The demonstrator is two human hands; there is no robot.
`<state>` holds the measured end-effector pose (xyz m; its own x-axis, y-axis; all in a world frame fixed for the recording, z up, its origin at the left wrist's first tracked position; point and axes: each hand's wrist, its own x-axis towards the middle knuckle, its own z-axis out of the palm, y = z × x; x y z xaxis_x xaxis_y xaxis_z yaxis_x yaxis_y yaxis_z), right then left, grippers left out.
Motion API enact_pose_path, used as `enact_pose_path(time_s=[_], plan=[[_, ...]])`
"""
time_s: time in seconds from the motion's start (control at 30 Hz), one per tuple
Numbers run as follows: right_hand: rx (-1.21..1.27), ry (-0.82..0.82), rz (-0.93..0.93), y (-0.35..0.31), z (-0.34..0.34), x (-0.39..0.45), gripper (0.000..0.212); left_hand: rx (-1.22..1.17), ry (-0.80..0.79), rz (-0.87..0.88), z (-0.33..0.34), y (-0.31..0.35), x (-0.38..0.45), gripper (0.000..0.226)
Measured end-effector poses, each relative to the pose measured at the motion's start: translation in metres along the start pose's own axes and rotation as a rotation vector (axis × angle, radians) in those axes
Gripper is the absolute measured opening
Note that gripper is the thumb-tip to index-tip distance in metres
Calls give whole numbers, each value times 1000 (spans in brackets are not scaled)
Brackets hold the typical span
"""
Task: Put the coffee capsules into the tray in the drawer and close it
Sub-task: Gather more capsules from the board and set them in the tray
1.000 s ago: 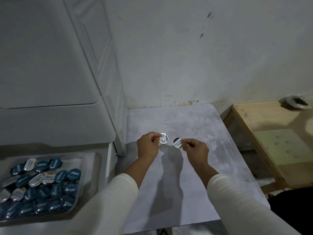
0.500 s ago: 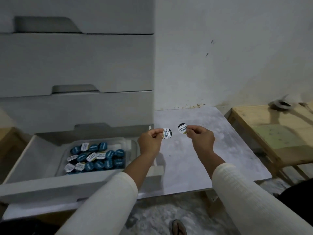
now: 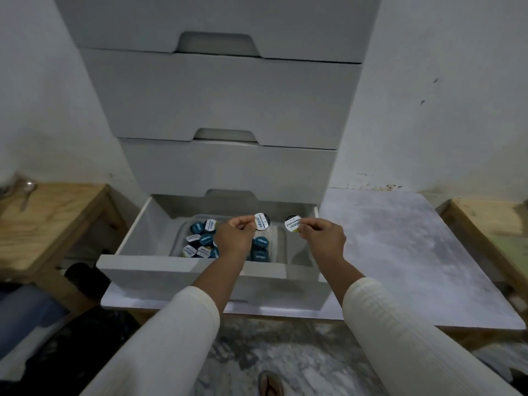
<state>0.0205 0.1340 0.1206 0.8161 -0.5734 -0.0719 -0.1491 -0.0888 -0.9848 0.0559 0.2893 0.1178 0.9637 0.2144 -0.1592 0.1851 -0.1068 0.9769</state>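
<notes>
The bottom drawer (image 3: 160, 270) of a white cabinet stands pulled open. Inside it lies a clear plastic tray (image 3: 278, 238) holding several blue and white coffee capsules (image 3: 201, 238). My left hand (image 3: 234, 238) hovers over the tray and pinches one capsule (image 3: 261, 222) by its rim. My right hand (image 3: 321, 238) is above the drawer's right side and pinches a second capsule (image 3: 293, 222). Both capsules face me with their white foil lids. My left hand hides part of the tray.
Three shut drawers (image 3: 228, 104) stack above the open one. A grey board (image 3: 400, 252) lies to the right of the cabinet. Wooden tables stand at the far left (image 3: 48, 224) and far right (image 3: 491, 227). A sandalled foot (image 3: 270, 384) shows on the floor below.
The view swung left, from the grey board to the open drawer. Both hands, each still pinching a capsule, moved from above the board to above the drawer and tray.
</notes>
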Motion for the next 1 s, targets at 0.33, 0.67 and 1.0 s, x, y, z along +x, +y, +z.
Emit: enact_pose_path(time_s=[0.33, 0.67, 1.0], plan=[[-108, -150, 181, 26, 73, 47, 12, 146, -35, -175, -7, -26, 76, 18], [-185, -161, 270, 43, 101, 81, 18, 232, -135, -283, 6, -43, 128, 12], [-255, -133, 203, 44, 112, 83, 16, 263, -136, -292, 8, -50, 139, 11]])
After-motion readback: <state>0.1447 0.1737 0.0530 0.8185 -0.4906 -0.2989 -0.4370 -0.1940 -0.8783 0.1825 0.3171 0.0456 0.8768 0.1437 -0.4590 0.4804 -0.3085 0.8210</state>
